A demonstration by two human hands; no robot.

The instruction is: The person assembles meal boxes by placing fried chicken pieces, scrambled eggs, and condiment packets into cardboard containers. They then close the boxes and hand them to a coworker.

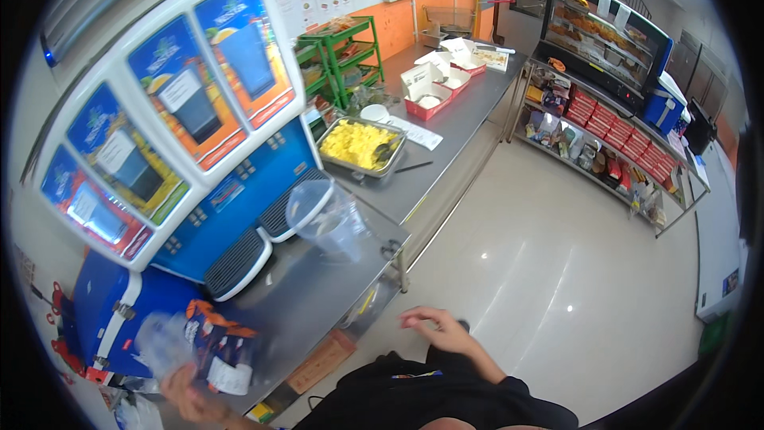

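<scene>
My left hand (187, 394) is at the lower left, blurred, with its fingers closed at the bottom of a crumpled-looking clear plastic item (163, 341). Whether that item is a bag or a cup is too smeared to tell. Right beside it on the metal counter sits a dark package (225, 338) with orange patterning and a white label. My right hand (438, 330) hangs over the floor near my body, fingers loosely bent and apart, with nothing visible in it. Farther along the counter stands a clear plastic tub or bag-lined container (318, 211).
A drink dispenser (167, 111) with several lit panels rises above the counter (310, 295). Beyond it are a metal tray of yellow food (358, 146), red-and-white boxes (426, 99) and a green rack (350, 52). A blue cooler (91, 310) is far left; a heated display case (601, 32) stands right.
</scene>
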